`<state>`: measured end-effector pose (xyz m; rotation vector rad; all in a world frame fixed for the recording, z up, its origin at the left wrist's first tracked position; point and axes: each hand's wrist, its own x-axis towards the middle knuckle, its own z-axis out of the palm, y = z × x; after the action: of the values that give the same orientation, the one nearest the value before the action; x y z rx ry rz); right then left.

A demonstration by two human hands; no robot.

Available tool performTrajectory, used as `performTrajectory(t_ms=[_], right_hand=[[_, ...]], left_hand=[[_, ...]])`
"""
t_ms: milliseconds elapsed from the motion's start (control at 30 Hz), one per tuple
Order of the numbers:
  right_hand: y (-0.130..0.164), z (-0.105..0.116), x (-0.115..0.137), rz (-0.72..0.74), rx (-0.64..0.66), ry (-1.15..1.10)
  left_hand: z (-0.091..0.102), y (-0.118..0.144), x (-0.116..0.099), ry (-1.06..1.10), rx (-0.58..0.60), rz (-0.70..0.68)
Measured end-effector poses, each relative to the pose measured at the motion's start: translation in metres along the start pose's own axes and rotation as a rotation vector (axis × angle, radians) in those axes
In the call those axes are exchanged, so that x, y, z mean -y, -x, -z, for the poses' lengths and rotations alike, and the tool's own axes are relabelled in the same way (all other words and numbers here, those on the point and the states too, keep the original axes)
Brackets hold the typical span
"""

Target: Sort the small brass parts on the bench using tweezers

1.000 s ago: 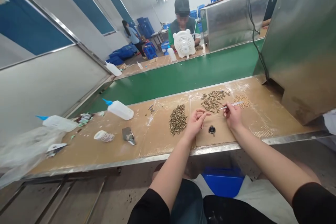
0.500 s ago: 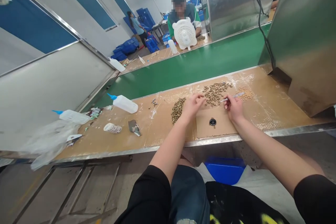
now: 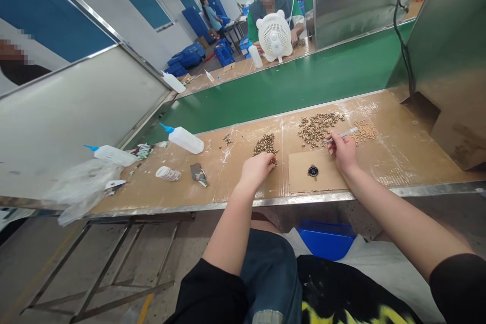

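- A smooth, glossy blue bin is showing below the table edge, close to the person's lap.
- A flat, matte cardboard sheet is lying near the table's metal rim and is bearing a shiny black round piece with small brownish tabs.
- The left hand is resting at the near edge of a heap of small brassy pieces, its fingers bent together; whether it is pinching one cannot be told.
- The right hand is gripping a slim, pale, straight tool, slanting up towards some tiny beige beads.
- The black round piece is sitting between the two hands, touching neither.
- Looser brassy pieces are spreading, knobbly and glinting, just beyond the right hand's fingertips.
- A smooth green belt is stretching behind the table, and a rounded white plastic fan is standing past it.
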<state>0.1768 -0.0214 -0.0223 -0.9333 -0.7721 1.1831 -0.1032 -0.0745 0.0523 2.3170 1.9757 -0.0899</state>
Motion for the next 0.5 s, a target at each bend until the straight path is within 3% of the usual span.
performTrajectory(t_ms=[167,500], right_hand=[[0.001,0.0,0.0,0.008,0.007,0.029],[0.002,0.001,-0.002,0.018,0.005,0.04]], left_hand=[[-0.011,0.012,-0.002,-0.063,-0.025,-0.034],[-0.015,0.006,-0.005,-0.157,-0.026,-0.139]])
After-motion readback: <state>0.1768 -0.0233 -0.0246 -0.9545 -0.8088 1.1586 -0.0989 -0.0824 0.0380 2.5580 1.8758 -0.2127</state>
